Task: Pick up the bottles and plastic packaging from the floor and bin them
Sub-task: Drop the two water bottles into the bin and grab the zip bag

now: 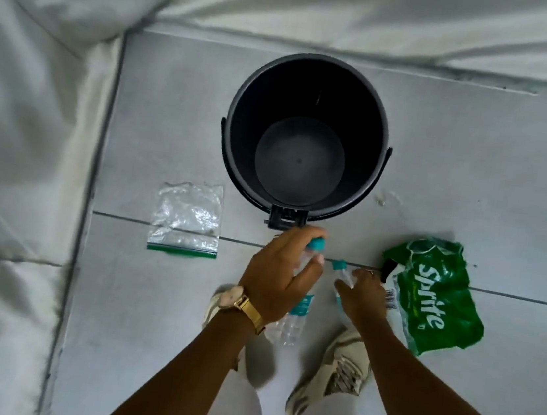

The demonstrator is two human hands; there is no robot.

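A white sheet point(19, 107) drapes along the left and far edges of the pale tiled floor point(147, 329), its folds meeting at the upper-left corner. On the tiles stands a black bucket bin point(237, 127) with a side handle and a foot pedal on its near side; its inside shows only the bare dark bottom.

To the right of the bin's near side lies a crumpled green Sprite wrapper point(434, 292), flat on the floor across a grout line. To the left, a clear zip bag point(186, 217) with a green seal strip lies flat, well apart from the wrapper.

Between them, just in front of the pedal, the left hand point(277, 276), with a gold watch point(243, 303) on its wrist, is wrapped around the upper part of a clear water bottle point(288, 326) with a teal cap, the cap pointing toward the bin. The right hand point(363, 296) grips a second clear bottle point(342, 278), also teal-capped; most of its body is hidden under the fingers. Two pale sneakers point(339, 363) stand below the hands.
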